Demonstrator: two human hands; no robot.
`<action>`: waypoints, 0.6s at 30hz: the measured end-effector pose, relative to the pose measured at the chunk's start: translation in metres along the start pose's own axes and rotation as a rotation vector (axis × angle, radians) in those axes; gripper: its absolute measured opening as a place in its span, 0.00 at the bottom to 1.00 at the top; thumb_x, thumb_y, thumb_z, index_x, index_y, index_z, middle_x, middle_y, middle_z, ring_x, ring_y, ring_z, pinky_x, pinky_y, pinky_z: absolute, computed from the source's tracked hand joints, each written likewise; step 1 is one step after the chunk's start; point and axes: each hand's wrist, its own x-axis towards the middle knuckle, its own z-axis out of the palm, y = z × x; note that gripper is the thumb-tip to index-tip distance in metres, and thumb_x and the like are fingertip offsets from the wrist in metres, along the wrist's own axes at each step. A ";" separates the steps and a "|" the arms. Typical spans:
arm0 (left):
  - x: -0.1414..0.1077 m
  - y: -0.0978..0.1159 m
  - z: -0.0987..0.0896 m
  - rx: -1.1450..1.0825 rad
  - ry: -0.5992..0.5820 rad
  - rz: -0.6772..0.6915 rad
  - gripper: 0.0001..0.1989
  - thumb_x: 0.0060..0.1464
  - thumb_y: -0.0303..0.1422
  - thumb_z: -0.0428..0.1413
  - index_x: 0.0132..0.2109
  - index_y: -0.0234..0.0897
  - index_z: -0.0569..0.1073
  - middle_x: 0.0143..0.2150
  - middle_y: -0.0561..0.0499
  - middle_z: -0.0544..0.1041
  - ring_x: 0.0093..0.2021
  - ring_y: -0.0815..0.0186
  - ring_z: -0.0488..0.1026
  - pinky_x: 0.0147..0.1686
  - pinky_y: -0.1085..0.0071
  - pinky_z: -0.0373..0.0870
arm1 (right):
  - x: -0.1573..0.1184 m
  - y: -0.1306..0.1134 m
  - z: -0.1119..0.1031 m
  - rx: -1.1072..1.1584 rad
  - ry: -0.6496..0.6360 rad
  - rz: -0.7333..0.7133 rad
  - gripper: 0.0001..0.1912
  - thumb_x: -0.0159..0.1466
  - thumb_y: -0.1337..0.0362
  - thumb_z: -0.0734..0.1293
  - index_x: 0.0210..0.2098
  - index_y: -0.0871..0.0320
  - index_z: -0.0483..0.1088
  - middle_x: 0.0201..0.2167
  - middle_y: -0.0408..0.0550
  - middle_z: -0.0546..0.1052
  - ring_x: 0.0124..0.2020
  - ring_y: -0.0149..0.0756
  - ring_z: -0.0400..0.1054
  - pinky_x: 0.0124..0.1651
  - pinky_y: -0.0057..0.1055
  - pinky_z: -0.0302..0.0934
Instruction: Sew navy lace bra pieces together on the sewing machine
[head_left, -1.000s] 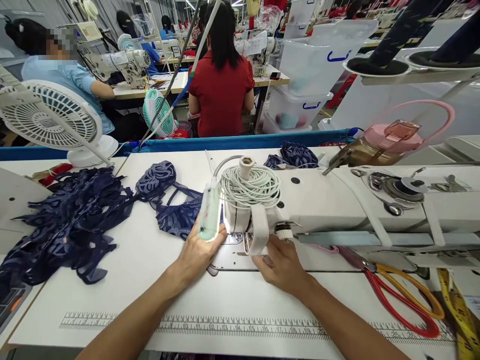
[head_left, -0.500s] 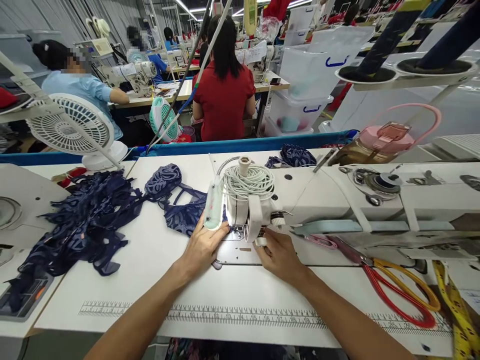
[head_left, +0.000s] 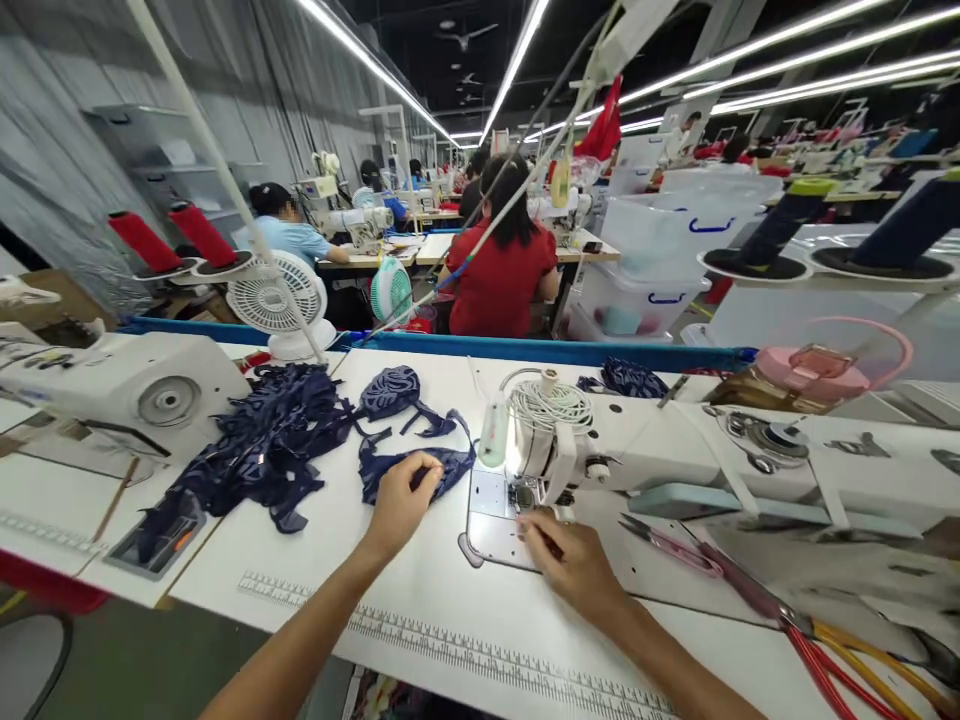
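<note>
A navy patterned bra (head_left: 390, 390) lies on the white table left of the sewing machine head (head_left: 551, 440), its cups and straps spread out. My left hand (head_left: 401, 505) is over the nearer cup, thumb and forefinger pinched together at the fabric; its other fingers are mostly hidden. My right hand (head_left: 574, 560) rests at the front of the shiny needle plate (head_left: 491, 515), just below the presser foot (head_left: 521, 495). Its fingers are curled in, and what they hold, if anything, does not show. No fabric shows under the foot.
A heap of navy fabric pieces (head_left: 262, 450) lies to the left. Scissors (head_left: 780, 610) and pale pink snips (head_left: 682, 550) lie at right. A small white fan (head_left: 277, 300) stands behind. A printed ruler (head_left: 450, 645) runs along the front edge. A person in red (head_left: 502, 280) sits ahead.
The view has tilted up and turned left. My left hand has drawn back left from the needle area, and the bra has come away with it. My right hand has come down from beside the machine head.
</note>
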 end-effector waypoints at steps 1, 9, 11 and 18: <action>-0.006 0.008 -0.006 -0.009 0.005 -0.015 0.10 0.62 0.33 0.49 0.34 0.37 0.71 0.27 0.56 0.74 0.25 0.70 0.70 0.25 0.77 0.64 | 0.005 -0.011 0.005 0.067 -0.023 0.035 0.08 0.68 0.67 0.59 0.37 0.56 0.70 0.22 0.41 0.73 0.19 0.28 0.65 0.22 0.24 0.59; -0.043 0.076 -0.045 -0.266 -0.259 -0.032 0.11 0.65 0.34 0.45 0.36 0.38 0.69 0.31 0.54 0.70 0.32 0.68 0.66 0.34 0.73 0.61 | 0.027 -0.093 -0.004 0.852 -0.315 0.530 0.13 0.63 0.57 0.66 0.44 0.58 0.69 0.37 0.46 0.74 0.40 0.39 0.69 0.41 0.32 0.64; -0.043 0.082 -0.056 -0.350 -0.346 -0.122 0.12 0.65 0.38 0.46 0.36 0.38 0.67 0.30 0.54 0.66 0.31 0.69 0.62 0.32 0.74 0.58 | 0.018 -0.094 -0.031 0.852 -0.385 0.602 0.11 0.64 0.58 0.63 0.41 0.58 0.71 0.35 0.45 0.73 0.39 0.38 0.67 0.41 0.31 0.62; -0.043 0.068 -0.013 -0.610 -0.793 -0.389 0.16 0.52 0.43 0.59 0.39 0.34 0.76 0.33 0.52 0.70 0.34 0.67 0.64 0.33 0.74 0.59 | -0.007 -0.049 -0.098 0.520 -0.632 0.609 0.13 0.65 0.60 0.59 0.37 0.57 0.73 0.33 0.45 0.74 0.36 0.37 0.66 0.41 0.31 0.60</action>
